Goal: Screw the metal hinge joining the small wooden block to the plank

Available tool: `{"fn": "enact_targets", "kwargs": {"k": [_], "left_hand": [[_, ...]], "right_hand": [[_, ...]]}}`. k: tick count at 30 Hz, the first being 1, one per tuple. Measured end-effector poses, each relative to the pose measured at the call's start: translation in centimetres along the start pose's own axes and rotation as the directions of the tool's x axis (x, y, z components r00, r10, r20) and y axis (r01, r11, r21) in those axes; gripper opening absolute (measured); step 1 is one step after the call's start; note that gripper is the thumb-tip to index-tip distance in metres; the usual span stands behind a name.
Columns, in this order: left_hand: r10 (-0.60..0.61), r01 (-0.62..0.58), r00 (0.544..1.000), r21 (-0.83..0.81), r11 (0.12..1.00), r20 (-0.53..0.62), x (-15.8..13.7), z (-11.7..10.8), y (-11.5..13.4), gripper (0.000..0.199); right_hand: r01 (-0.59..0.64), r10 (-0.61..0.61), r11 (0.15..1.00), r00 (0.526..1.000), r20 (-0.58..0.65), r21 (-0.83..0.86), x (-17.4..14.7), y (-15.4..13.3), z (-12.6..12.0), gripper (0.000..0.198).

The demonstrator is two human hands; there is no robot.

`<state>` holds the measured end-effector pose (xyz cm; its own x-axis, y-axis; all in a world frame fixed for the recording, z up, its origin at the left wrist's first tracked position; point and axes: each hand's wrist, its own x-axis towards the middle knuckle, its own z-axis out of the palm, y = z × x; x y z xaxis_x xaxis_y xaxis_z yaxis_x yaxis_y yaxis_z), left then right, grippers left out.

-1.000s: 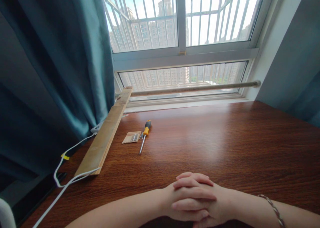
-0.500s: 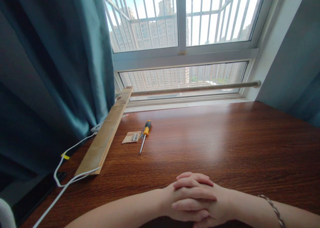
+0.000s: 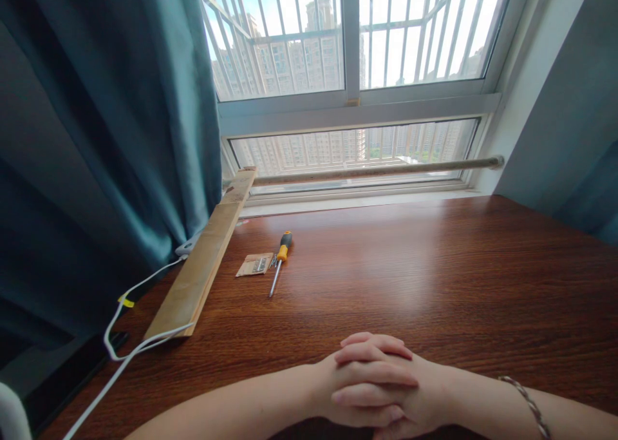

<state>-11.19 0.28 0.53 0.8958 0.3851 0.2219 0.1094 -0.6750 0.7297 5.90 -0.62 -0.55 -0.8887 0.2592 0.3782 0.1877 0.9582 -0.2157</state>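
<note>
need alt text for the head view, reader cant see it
A person's left hand and right hand are clasped at the near side of a brown table. Beyond lie a yellow-black screwdriver and a small tan piece; a long board runs along the left toward a window.

We wear a slim, rope-twisted bracelet point(image 3: 531, 407), brown and pale, around our right forearm point(image 3: 476, 388); our left hand point(image 3: 331, 388), right hand point(image 3: 427, 388) and left forearm point(image 3: 241, 401) are bare.

Daylight from a barred window point(image 3: 353, 73) gleams on the reddish-brown tabletop point(image 3: 434, 285) beside a blue curtain point(image 3: 140, 105).
</note>
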Motion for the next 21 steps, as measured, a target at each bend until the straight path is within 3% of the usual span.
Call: {"fn": "enact_targets", "kwargs": {"k": [5, 11, 21], "left_hand": [[0.014, -0.014, 1.000, 0.019, 1.000, -0.004, -0.1, 0.5, -1.0, 0.046], [0.180, -0.179, 0.981, 0.018, 0.984, -0.067, -0.5, 1.9, -3.3, 0.054], [0.242, -0.240, 0.964, 0.032, 0.970, -0.107, -0.2, 1.2, -2.3, 0.058]], "right_hand": [[-0.001, 0.001, 1.000, 1.000, 0.005, 0.015, -0.1, 0.1, 0.3, 0.069], [-0.014, 0.014, 1.000, 0.999, 0.033, 0.023, -0.3, 0.1, 0.3, 0.071], [0.001, -0.001, 1.000, 1.000, 0.023, -0.013, -0.1, -0.1, 0.1, 0.069]]}}
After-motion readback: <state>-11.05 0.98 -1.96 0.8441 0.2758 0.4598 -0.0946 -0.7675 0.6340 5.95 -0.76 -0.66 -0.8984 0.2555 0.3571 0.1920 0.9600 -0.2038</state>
